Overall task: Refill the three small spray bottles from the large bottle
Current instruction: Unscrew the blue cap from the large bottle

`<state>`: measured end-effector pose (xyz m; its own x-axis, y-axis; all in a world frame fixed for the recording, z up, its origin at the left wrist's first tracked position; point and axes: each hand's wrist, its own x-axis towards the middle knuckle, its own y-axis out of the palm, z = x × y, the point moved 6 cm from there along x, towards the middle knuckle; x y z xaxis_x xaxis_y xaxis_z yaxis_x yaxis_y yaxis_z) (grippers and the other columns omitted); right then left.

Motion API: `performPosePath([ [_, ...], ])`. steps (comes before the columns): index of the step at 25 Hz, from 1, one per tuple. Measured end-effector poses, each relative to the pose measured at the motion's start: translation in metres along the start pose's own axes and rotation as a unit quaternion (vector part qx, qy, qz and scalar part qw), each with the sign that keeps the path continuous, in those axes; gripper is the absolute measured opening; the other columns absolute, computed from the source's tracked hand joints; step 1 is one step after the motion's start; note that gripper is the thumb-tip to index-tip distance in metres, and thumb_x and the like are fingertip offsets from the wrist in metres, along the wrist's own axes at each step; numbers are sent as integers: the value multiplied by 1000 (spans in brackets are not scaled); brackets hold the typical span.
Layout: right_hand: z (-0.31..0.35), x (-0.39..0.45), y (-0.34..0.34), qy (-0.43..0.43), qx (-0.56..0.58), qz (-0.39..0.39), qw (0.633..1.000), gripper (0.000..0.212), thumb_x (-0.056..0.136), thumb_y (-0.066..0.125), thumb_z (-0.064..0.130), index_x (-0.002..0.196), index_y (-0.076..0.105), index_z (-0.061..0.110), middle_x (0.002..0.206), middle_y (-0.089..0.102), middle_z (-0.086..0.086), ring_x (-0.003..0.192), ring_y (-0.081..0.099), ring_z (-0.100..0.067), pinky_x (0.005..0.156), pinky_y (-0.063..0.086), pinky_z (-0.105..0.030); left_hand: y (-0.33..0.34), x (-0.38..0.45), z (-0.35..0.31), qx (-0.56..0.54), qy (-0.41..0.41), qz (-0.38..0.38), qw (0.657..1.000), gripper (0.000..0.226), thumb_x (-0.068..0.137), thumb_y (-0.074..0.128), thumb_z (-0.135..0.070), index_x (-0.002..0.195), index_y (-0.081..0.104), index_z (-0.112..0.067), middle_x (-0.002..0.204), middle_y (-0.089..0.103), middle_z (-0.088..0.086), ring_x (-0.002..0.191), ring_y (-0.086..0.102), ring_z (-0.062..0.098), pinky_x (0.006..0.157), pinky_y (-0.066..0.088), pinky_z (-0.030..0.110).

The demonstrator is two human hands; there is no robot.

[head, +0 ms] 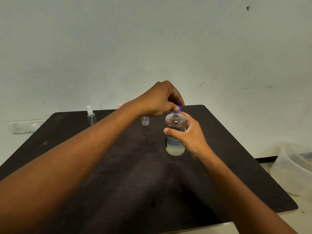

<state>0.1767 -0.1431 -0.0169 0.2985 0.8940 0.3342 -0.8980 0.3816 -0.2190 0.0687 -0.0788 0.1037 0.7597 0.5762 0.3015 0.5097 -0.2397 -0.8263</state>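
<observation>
Big clear plastic bottle (175,132) stands upright on the table (118,183), right of center, a bit of cloudy liquid at the bottom. Right hand (189,134) wraps its round body, left hand (162,100) pinches the blue cap (178,109). Further back are 2 small clear spray bottles: a tall one with a white pump (91,116), and a short one (145,121) partly hidden by the left wrist. Tabletop is dark, matte, scuffed, with rounded corners. Plain pale wall behind, translucent plastic tub (293,168) off to the right.
</observation>
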Motion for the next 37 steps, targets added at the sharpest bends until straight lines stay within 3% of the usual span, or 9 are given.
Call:
performPosePath([
  [4,0,-4,0,8,-3,1,1000,58,78,87,28,128,56,30,115,67,13,103,67,-8,81,51,-16,0,1,-1,-28,17,52,998,32,86,75,-1,111,78,-20,107,75,-10,100,69,-1,83,54,13],
  [7,0,-4,1,8,-7,2,1000,57,79,87,27,127,56,33,115,66,15,104,67,-8,81,51,-14,-3,3,-1,-14,9,39,999,26,86,79,-24,112,77,-22,104,75,-9,95,69,3,82,55,18],
  [10,1,-4,1,9,-14,4,1000,58,78,87,29,128,58,29,114,68,14,103,68,-8,82,52,-17,-2,4,-4,52,-12,-10,999,29,84,77,-47,97,80,-21,93,75,-8,84,68,5,76,57,25],
  [14,4,-4,-1,3,-7,5,1000,59,78,88,27,129,58,27,115,69,11,103,68,-8,84,54,-18,-2,4,-9,52,2,10,999,14,85,81,-26,97,81,-19,92,76,-8,83,70,4,80,59,24],
  [20,3,-6,-2,8,-11,4,1000,61,78,87,29,131,57,27,117,68,9,105,67,-12,86,54,-21,-3,1,-10,-13,27,65,997,33,84,75,1,110,77,-19,106,75,-11,101,69,-1,86,55,14],
  [23,4,-6,-3,5,-16,6,1000,58,79,87,29,129,56,30,118,67,11,106,67,-10,85,53,-18,-5,1,-7,-4,19,61,998,30,84,80,-18,114,76,-21,104,74,-12,96,69,0,82,55,14],
  [27,4,-8,-2,14,-19,10,1000,57,79,87,29,127,56,31,114,67,15,102,67,-6,77,49,-11,0,4,-9,86,-7,24,996,30,85,77,-43,101,79,-18,94,75,-6,84,69,8,78,58,25],
  [32,0,-10,-4,13,-12,7,1000,60,78,88,28,129,58,29,115,69,10,104,68,-9,81,53,-16,4,4,-13,79,3,40,996,14,84,81,-23,97,80,-19,93,75,-7,87,69,6,82,58,27],
  [37,-2,-8,-4,19,-14,6,1000,59,77,88,30,128,57,29,116,68,11,105,68,-11,85,54,-20,6,4,-14,50,19,67,996,26,83,78,-3,103,79,-20,104,75,-9,102,68,5,88,56,22],
])
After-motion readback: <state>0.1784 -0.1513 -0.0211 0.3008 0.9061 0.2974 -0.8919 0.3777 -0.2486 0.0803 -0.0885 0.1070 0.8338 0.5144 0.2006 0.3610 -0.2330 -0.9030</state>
